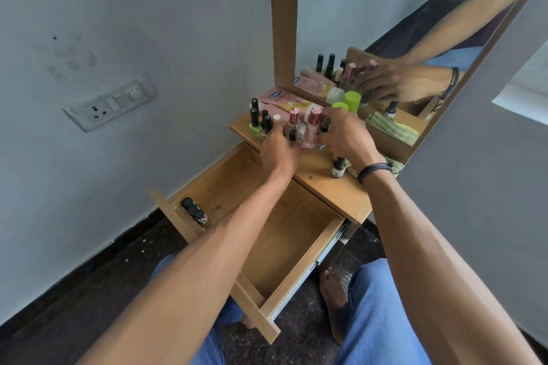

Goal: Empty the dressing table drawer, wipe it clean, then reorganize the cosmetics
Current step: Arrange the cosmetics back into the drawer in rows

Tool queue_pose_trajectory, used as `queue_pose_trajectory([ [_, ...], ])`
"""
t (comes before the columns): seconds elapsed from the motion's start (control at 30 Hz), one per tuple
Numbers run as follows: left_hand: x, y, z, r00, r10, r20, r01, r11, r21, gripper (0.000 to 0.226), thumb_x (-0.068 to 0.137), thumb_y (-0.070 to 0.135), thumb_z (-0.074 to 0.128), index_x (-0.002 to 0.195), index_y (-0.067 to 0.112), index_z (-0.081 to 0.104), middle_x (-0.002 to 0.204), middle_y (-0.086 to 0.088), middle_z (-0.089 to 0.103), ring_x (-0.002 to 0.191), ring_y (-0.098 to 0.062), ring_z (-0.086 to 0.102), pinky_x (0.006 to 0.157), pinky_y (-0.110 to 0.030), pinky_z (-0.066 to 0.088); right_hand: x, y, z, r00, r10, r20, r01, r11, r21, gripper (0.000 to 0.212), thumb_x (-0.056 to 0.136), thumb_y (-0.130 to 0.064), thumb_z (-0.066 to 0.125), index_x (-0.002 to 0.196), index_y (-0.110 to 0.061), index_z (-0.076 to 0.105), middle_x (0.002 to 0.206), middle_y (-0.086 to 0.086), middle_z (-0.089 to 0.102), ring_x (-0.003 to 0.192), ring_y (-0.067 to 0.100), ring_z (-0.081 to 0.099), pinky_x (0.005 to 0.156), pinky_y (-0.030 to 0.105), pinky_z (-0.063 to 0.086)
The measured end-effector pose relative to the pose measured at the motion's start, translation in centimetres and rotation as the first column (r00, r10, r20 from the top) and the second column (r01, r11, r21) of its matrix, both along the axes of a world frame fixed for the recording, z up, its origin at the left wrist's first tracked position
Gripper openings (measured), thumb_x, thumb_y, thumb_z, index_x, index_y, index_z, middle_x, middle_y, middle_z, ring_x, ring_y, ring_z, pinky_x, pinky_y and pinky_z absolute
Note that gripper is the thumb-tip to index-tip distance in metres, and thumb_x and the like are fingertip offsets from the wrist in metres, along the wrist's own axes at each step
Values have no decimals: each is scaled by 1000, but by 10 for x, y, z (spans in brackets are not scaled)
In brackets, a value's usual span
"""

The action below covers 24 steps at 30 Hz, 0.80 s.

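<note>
On the tabletop (326, 187), a clear bottle (293, 127) with a rose-pink cap and a twin bottle (312, 130) stand among tubes (284, 99) and nail polish (255, 123). Both arms are stretched forward. The left hand (277, 152) curls round the clear bottle's foot and the right hand (345, 135) grips the twin bottle. Beneath the forearms the drawer (284, 234) stands open. Black-capped bottles (195, 212) lie in its corner, left of the left arm.

The left hand (277, 154) and right hand (347, 136) are bare, as are the left forearm (207, 246) and right forearm (430, 246). The right wrist carries a black braided cord wristband (374, 170) of several thin strands. Light blue denim trousers (382, 305) cover both legs. One bare foot (333, 296) shows.
</note>
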State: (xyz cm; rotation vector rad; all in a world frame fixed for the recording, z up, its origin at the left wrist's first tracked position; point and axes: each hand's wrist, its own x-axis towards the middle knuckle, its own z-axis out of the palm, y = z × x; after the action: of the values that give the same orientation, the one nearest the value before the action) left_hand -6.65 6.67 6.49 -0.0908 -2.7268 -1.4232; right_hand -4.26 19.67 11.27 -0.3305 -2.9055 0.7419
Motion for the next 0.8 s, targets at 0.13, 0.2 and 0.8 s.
queue_pose_trajectory([
  [0.13,-1,4,-3,999,18,-47,-18,1000,-6,32,95,18,66,127,14,62,120,-5,70,112,-26,65,78,-26,40,2,1,5,999,-3,-33,3,1000,-9,19,80,-11,76,95,-13,64,90,7,67,80,31,62,61,31,38],
  [0.2,-1,6,-6,997,20,-77,-22,1000,-16,28,95,20,68,121,13,64,116,-3,71,107,-23,67,76,-23,40,3,1,6,999,-12,-47,11,1000,-11,23,80,-9,75,101,-11,67,92,9,69,82,31,63,62,34,45],
  [0.8,6,-2,-18,988,20,-155,-14,999,40,12,94,19,69,105,14,71,98,1,75,87,-19,74,81,-43,60,17,-2,22,990,-51,-130,49,999,-18,24,82,-17,78,103,-12,67,94,11,69,83,32,64,69,41,54],
])
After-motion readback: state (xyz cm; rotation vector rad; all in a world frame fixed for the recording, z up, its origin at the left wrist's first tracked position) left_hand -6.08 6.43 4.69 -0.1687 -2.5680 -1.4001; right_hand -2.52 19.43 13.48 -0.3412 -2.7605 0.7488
